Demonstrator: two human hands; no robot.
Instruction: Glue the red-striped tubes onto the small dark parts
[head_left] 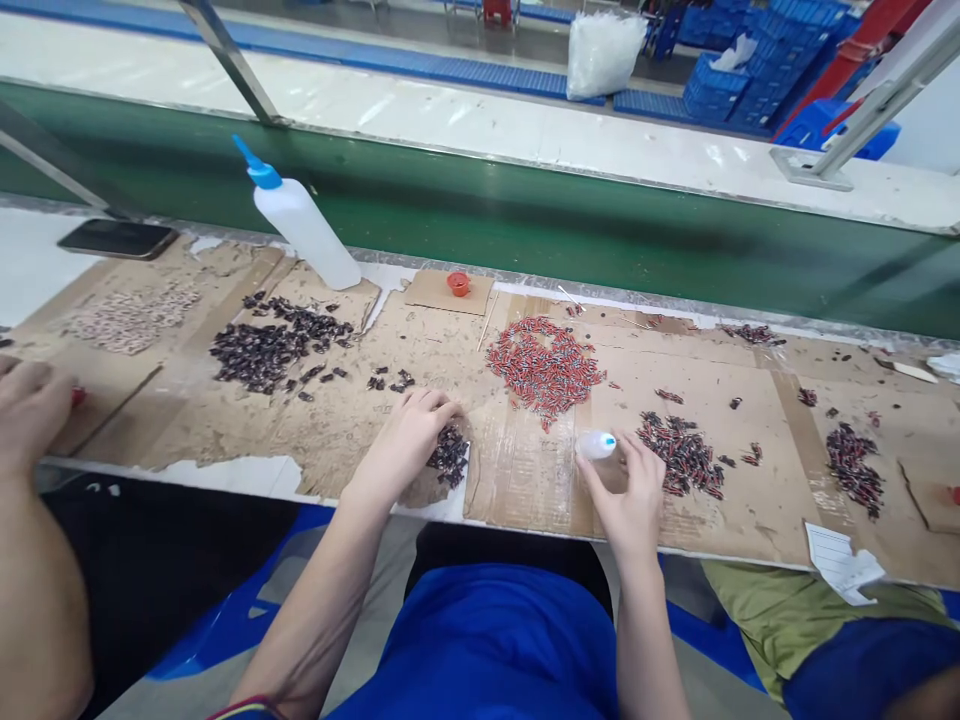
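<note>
My left hand point(411, 432) rests curled on the cardboard-covered bench point(525, 480), its fingers closed over a small dark pile of parts point(448, 456) near the front edge. Whether it grips any of them I cannot make out. My right hand point(628, 492) is closed round a small white bottle with a blue tip point(598, 445), held just above the cardboard. A heap of red parts point(544, 366) lies beyond the two hands. A mixed red and dark pile point(682, 456) sits just right of my right hand.
A large white squeeze bottle with a blue nozzle point(304, 226) leans at the back left, beside a big dark pile point(270, 345). A red cap point(458, 284), a phone point(116, 238), another person's hand point(30, 410) at far left, a green conveyor point(525, 215) behind.
</note>
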